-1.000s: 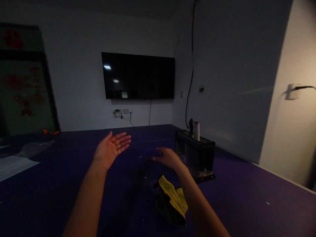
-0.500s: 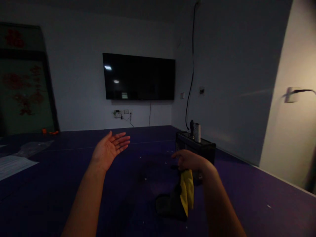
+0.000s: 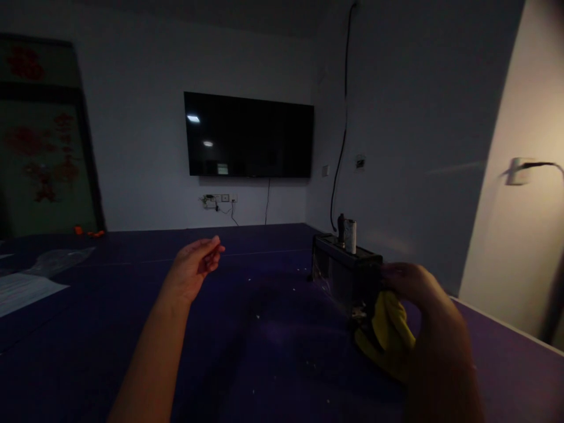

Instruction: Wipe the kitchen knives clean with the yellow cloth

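Note:
My right hand (image 3: pixel 414 289) is closed around a yellow cloth (image 3: pixel 388 332), which hangs off the dark purple floor (image 3: pixel 273 346) just in front of a black box-shaped device (image 3: pixel 346 273). My left hand (image 3: pixel 194 267) is stretched forward above the floor with its fingers curling inward and nothing in it. A small metal can and a dark bottle (image 3: pixel 347 233) stand on top of the black device. The room is dim.
A black TV (image 3: pixel 249 135) hangs on the far wall above a socket strip (image 3: pixel 218 200). A cable (image 3: pixel 341 117) runs down the right wall. Paper and plastic sheets (image 3: pixel 30 276) lie at the far left. A lit wall (image 3: pixel 520 194) stands at the right.
My right hand has picked the yellow cloth up from the floor and carried it to the right, next to the black device. My left hand's fingers have curled in from a flat palm.

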Tool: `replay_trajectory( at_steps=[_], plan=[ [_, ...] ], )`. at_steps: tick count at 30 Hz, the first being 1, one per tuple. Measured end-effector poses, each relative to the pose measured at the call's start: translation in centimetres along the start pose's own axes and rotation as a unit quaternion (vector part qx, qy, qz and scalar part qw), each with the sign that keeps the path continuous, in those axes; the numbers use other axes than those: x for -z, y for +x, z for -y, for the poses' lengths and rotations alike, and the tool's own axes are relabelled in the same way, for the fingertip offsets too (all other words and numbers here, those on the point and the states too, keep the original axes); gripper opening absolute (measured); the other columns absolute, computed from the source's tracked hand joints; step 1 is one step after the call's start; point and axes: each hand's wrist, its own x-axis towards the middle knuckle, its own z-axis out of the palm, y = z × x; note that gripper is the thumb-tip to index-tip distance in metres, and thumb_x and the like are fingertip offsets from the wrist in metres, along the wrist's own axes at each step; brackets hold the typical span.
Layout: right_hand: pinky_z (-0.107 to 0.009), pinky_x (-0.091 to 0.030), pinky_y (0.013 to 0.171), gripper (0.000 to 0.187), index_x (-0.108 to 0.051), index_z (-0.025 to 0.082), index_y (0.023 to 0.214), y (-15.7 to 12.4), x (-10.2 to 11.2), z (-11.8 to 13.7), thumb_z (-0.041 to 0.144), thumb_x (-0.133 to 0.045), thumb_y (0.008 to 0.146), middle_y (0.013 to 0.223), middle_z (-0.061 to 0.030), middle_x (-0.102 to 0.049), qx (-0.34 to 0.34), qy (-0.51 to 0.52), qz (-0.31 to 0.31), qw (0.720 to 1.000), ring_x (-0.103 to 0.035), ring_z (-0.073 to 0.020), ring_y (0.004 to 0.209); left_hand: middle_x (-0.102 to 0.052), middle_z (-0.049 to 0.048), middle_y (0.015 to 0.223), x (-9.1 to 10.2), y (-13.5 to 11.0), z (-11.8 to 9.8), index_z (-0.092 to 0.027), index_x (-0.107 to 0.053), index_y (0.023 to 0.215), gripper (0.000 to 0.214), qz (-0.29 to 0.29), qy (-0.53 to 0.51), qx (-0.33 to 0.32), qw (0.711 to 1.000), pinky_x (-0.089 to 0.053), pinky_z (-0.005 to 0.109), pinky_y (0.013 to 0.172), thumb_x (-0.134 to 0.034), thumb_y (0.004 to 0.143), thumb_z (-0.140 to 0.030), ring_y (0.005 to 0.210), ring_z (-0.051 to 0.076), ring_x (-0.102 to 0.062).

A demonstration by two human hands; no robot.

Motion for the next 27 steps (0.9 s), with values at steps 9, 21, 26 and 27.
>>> replay_trajectory(
  at_steps=[9,21,26,27],
  plan=[
    [-0.029,-0.036,0.039,0.023,-0.063,0.022,0.048,0.2,1.3,4.1,0.044,-0.069,0.049,0.039,-0.0014,-0.053,-0.039,-0.051,0.041,0.997,-0.049,-0.0166,0.036,-0.058,0.0021,0.052,-0.9,-1.3,-0.6,-0.015,-0.063,0.062,0.024,0.074,0.077,-0.031,0.994,-0.030,0.019,0.038,-0.069,0.062,-0.037,0.042,0.008,-0.046],
    [-0.035,-0.044,0.079,0.066,-0.068,0.016,0.088,-10.1,-4.3,24.1,0.066,-0.024,0.084,0.088,-0.0098,-0.069,-0.020,0.534,0.507,0.676,-0.062,-0.0201,0.088,-0.066,0.0001,0.076,-5.9,-6.8,1.9,-0.018,-0.066,0.076,0.020,0.422,0.344,-0.068,0.836,-0.040,0.023,0.063,-0.065,0.071,-0.038,0.072,0.014,-0.058],
    [-0.035,-0.042,0.081,0.075,-0.067,0.016,0.086,-10.3,-5.2,24.0,0.059,-0.006,0.089,0.084,-0.0081,-0.070,-0.134,0.646,0.539,0.524,-0.063,-0.0184,0.085,-0.060,-0.0022,0.062,-5.8,-6.4,2.6,-0.017,-0.062,0.062,0.026,0.359,0.427,-0.120,0.821,-0.033,0.023,0.053,-0.067,0.069,-0.041,0.061,0.011,-0.052],
    [-0.036,-0.041,0.083,0.075,-0.066,0.016,0.087,-10.0,-5.2,23.9,0.056,-0.002,0.090,0.086,-0.0079,-0.069,-0.146,0.664,0.532,0.505,-0.062,-0.0191,0.089,-0.059,-0.0026,0.061,-5.7,-6.2,2.4,-0.017,-0.061,0.060,0.028,0.346,0.441,-0.137,0.817,-0.032,0.023,0.053,-0.066,0.069,-0.043,0.060,0.011,-0.051]
  ],
)
